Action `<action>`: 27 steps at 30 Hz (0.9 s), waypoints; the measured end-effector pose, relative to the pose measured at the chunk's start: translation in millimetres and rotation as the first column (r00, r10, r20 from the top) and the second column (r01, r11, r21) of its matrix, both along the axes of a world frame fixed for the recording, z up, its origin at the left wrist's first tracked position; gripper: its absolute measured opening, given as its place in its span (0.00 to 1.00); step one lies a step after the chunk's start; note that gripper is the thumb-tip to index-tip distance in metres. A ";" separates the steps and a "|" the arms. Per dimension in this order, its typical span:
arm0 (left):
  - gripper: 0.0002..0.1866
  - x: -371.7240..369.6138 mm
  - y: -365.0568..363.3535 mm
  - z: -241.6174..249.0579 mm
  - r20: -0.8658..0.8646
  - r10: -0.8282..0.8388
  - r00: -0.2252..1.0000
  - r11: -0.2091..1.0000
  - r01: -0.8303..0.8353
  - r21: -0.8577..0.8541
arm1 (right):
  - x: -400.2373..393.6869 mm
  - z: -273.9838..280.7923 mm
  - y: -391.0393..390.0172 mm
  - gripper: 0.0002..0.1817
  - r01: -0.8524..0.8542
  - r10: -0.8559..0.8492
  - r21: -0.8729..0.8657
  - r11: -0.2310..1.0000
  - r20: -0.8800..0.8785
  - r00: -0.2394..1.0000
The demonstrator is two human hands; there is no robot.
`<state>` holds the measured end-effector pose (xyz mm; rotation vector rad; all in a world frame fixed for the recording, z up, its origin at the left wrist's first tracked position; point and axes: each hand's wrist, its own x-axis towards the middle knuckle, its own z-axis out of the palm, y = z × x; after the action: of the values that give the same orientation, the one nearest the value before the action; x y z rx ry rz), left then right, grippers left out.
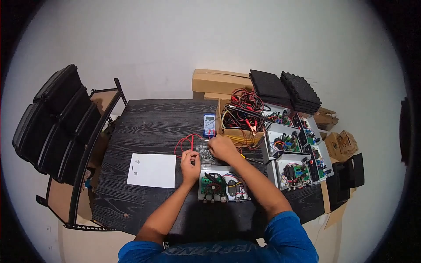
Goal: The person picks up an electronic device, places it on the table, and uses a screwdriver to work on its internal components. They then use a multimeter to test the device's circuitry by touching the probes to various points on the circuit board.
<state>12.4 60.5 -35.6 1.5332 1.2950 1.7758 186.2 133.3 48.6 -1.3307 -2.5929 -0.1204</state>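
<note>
My left hand (190, 165) is closed around a red test probe (192, 141), which sticks up above the fingers. My right hand (222, 148) is curled shut at the right side of a clear container of small parts (204, 151); what its fingers hold is hidden. Just beyond the hands lies a blue multimeter (209, 125) with leads plugged into its lower end. A red lead (177, 147) loops to the left of the container. Closer to me is an open device case (223, 196) with a green circuit board and wires inside.
Left of my hands lies a white sheet of paper (151, 171). A cardboard box (239, 136) full of red and black cables stands behind on the right, beside several open device cases (287, 153). Black bins (57, 122) on a rack stand at the left. Black foam sheets (272, 87) are at the back.
</note>
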 end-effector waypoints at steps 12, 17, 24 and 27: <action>0.05 -1.1 4.9 -5.8 -0.077 0.018 0.997 0.996 -0.011 0.087 | -17.0 -20.0 9.9 0.08 0.097 -0.093 -0.003 0.995 0.244 0.965; 0.05 -3.1 5.1 -8.2 -0.033 -0.018 0.999 0.999 0.019 0.047 | -20.7 -17.6 10.9 0.08 0.087 -0.072 -0.044 0.995 0.260 0.963; 0.05 -2.0 5.3 -7.2 0.006 -0.009 1.000 0.999 0.009 0.041 | -19.5 -21.8 13.2 0.09 0.068 -0.052 -0.058 0.996 0.247 0.968; 0.04 -5.8 6.2 -3.3 -0.027 0.037 0.999 0.996 -0.034 0.077 | -20.3 -17.7 10.9 0.09 0.081 -0.057 -0.086 0.993 0.253 0.966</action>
<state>6.5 66.7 -38.8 1.5913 1.2887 1.8521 165.9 144.1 30.9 -1.5303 -2.7906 -0.1886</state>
